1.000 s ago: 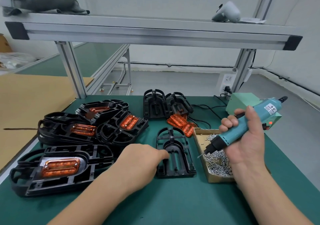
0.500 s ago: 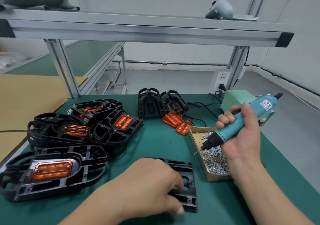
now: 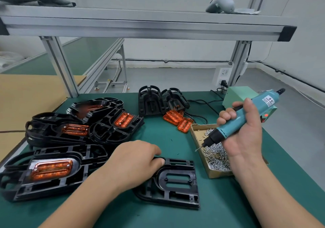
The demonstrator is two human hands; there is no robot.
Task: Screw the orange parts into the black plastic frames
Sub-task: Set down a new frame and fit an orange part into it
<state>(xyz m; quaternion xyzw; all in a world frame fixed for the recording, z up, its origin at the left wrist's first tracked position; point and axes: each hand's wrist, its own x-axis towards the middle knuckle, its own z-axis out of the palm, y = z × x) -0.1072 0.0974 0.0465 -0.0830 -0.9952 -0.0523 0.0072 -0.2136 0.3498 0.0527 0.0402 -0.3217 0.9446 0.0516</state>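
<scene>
An empty black plastic frame lies flat on the green mat in front of me, its rectangular opening bare. My left hand rests on its left end, fingers curled over the rim. My right hand grips a teal electric screwdriver, tip slanting down-left above the screw box. Loose orange parts lie behind, next to two upright empty frames. Frames with orange parts fitted are piled at the left.
A cardboard box of small silver screws sits right of the frame. A pale green power unit and black cables stand at the back right. Aluminium shelf posts rise behind the mat; brown cardboard lies far left.
My left hand pulled the empty frame from the middle of the mat toward me and turned it sideways. The screwdriver hand stayed over the screw box.
</scene>
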